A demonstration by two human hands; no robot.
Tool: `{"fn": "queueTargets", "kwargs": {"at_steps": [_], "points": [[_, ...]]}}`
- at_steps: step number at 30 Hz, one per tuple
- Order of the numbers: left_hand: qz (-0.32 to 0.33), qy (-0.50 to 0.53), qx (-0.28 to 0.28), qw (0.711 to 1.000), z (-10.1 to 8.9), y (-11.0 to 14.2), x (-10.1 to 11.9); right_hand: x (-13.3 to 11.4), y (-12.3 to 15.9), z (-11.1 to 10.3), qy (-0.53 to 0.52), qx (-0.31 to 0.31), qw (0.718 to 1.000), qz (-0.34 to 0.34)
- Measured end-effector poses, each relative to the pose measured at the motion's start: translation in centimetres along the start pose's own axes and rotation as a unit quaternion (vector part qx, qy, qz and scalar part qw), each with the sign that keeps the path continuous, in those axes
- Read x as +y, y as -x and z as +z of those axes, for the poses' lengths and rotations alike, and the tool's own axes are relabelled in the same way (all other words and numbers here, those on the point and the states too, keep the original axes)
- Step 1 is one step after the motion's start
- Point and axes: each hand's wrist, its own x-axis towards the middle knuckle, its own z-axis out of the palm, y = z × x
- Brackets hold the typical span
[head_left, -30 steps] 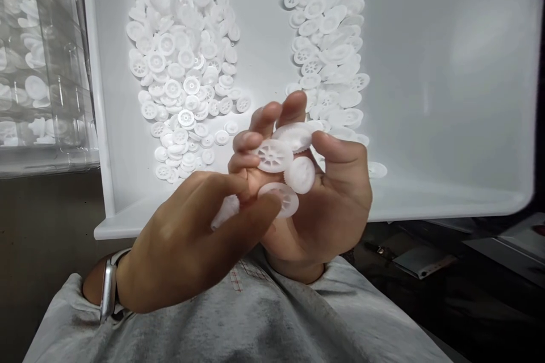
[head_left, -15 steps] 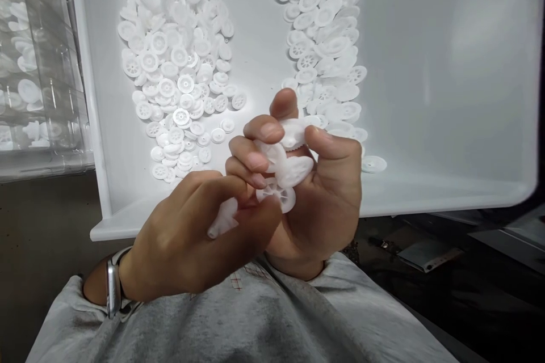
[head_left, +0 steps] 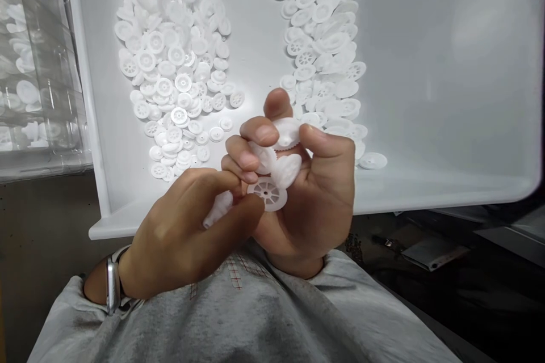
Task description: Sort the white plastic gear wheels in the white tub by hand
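Here, at centre frame, the right hand [head_left: 321,198] cups white gears [head_left: 286,133], fine-toothed at the rim; the left hand [head_left: 183,232], curled around a white piece [head_left: 218,208], overlaps a flat, spoked wheel [head_left: 276,198] with a dark centre hole.

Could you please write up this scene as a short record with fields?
Left hand: wears a watch; white piece tucked in its curled fingers, thumb over the edge of a spoked wheel
Right hand: palm up, cradling other white wheels
Container: white tray behind the hands
Contents: broad left pile, narrower right pile, flat wheel near the right pile's near end
Beside tray: clear plastic packaging with white parts
Unclear: which hand supports the spoked wheel
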Motion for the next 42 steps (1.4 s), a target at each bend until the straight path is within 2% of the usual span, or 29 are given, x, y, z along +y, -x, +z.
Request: {"fn": "queueTargets", "kwargs": {"at_steps": [8, 15, 24, 28, 31, 35, 39, 42], "points": [[0.005, -0.023, -0.021, 1.0, -0.1, 0.5, -0.1, -0.1, 0.1, -0.1, -0.007, -0.004, 1.0, 0.016], [-0.001, 0.002, -0.01, 1.0, -0.1, 0.2, 0.0, 0.0, 0.0, 0.0, 0.009, 0.018, 1.0, 0.006], [-0.088, 0.047, -0.033, 0.994, -0.3, -0.1, 0.5, 0.0, 0.1, -0.2, 0.002, 0.006, 1.0, 0.008], [-0.092, 0.036, -0.051, 0.994, -0.7, 0.4, 0.4, 0.0, 0.1, -0.2, 0.015, 0.005, 1.0, 0.004], [-0.104, 0.015, -0.05, 0.993, -1.5, 0.5, 0.1, -0.1, 0.2, -0.1, 0.014, 0.009, 1.0, 0.011], [-0.088, -0.052, -0.006, 0.995, -2.4, -0.3, -0.1, -0.3, 0.3, 0.2, 0.033, -0.003, 0.998, 0.05], [-0.099, -0.131, 0.005, 0.986, -1.9, -1.1, 0.2, -0.4, 0.1, 0.3, 0.054, -0.02, 0.997, 0.053], [-0.1, -0.169, -0.017, 0.98, -1.2, -1.0, 0.4, -0.4, 0.0, 0.1, 0.074, -0.045, 0.994, 0.072]]}}
